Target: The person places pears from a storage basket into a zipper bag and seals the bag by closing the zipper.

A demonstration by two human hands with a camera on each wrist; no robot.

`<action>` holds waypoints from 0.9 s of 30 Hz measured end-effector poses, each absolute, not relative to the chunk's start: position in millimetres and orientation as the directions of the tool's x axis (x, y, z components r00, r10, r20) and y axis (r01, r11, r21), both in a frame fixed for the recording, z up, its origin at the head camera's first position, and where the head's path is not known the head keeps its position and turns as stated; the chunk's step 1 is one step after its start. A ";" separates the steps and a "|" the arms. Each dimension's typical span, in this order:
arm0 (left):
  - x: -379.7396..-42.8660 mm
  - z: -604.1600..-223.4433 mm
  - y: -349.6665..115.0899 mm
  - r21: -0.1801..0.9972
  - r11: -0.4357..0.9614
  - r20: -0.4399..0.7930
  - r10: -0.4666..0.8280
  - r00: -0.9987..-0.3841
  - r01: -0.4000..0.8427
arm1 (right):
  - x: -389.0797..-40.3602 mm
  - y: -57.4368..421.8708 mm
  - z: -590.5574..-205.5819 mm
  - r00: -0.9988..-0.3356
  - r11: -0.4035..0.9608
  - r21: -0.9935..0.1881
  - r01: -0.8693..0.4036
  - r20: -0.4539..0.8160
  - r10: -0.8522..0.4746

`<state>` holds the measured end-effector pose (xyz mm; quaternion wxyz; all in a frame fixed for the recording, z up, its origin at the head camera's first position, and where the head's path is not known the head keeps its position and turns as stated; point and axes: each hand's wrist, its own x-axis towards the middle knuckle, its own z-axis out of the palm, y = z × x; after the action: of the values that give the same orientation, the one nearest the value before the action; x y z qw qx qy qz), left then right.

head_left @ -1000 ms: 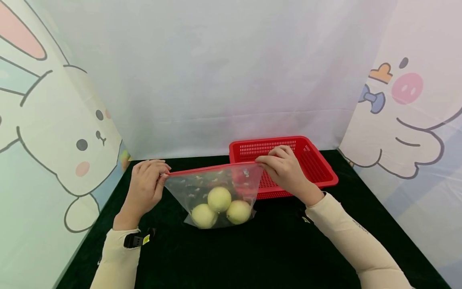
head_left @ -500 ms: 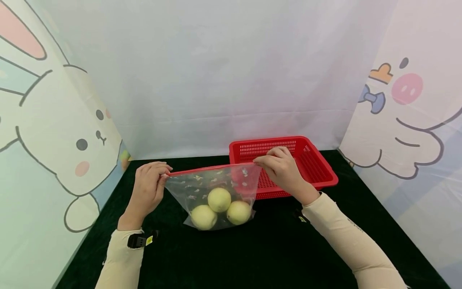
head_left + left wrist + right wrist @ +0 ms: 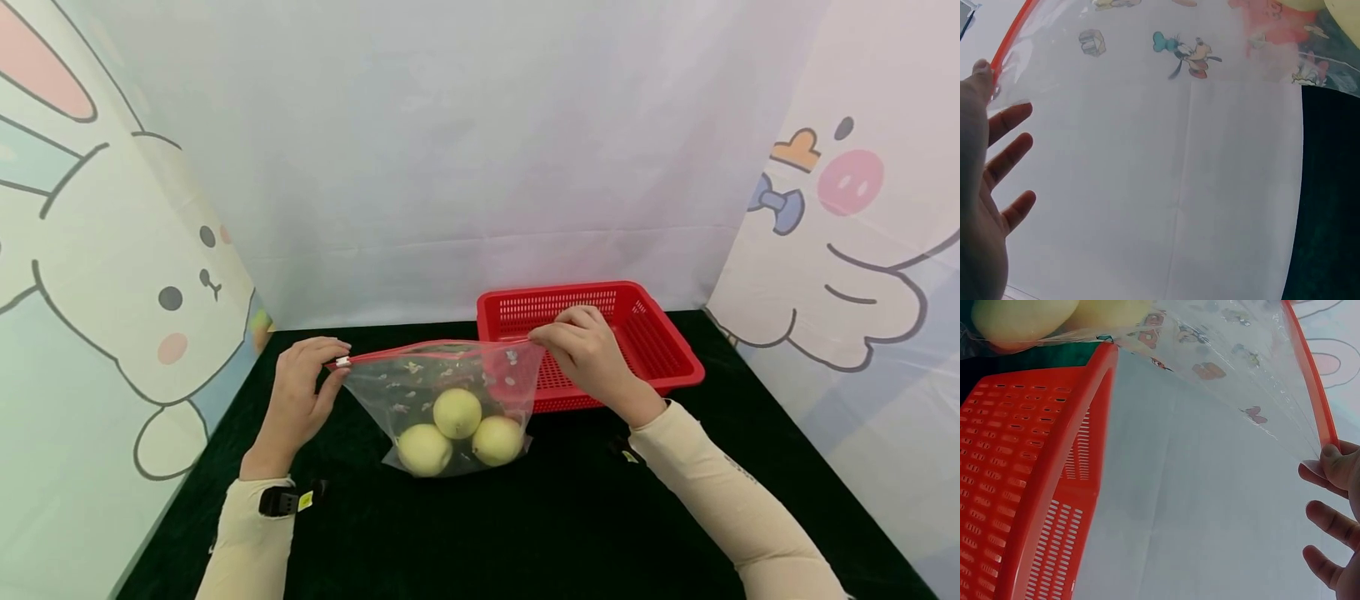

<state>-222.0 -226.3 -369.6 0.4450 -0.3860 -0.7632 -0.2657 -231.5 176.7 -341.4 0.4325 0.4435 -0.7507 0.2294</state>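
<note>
A clear slider zip bag (image 3: pixel 405 387) with small printed cartoon figures hangs between my hands in the head view. Three pale yellow-green round fruits (image 3: pixel 457 413) lie in its bottom, close over the dark cloth. At the bag's upper left corner my left hand (image 3: pixel 300 396) has thumb and forefinger at the white slider (image 3: pixel 342 362) on the red zip strip (image 3: pixel 1010 40); its other fingers are spread. My right hand (image 3: pixel 588 358) pinches the upper right corner, where the end of the strip (image 3: pixel 1319 406) meets thumb and forefinger in the right wrist view.
A red perforated plastic basket (image 3: pixel 675 354) stands at the back right, behind the bag and right hand. Dark green cloth (image 3: pixel 480 542) covers the table. Pale cartoon-printed sheets (image 3: pixel 480 167) enclose the back and both sides.
The left thumb and fingers have parted slightly, so the white slider shows between them. The red strip has slackened and bows up. The right hand has shifted slightly left; the fruits hardly moved.
</note>
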 end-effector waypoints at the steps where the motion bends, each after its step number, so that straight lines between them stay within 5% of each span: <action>1: -221.8 -370.4 -227.8 0.070 0.563 0.885 0.347 -0.312 0.824 | -231.6 176.6 -341.4 -0.233 0.502 0.039 -0.864 0.853 -0.467; 6: -220.2 -374.3 -234.3 0.093 0.576 0.886 0.325 -0.332 0.812 | -231.6 176.8 -342.2 -0.239 0.506 0.036 -0.862 0.851 -0.467; 21: -218.8 -378.2 -232.3 -0.001 0.608 0.944 0.262 -0.200 0.794 | -229.7 177.1 -344.7 -0.269 0.496 0.002 -0.868 0.838 -0.474; 27: -213.9 -378.9 -229.9 0.011 0.614 0.952 0.235 -0.196 0.789 | -230.0 175.1 -342.9 -0.301 0.481 -0.039 -0.876 0.823 -0.481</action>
<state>-213.9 -229.9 -378.9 0.5275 -0.3521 -0.7272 -0.2626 -230.0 175.1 -342.9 0.3915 0.4429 -0.7662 0.2519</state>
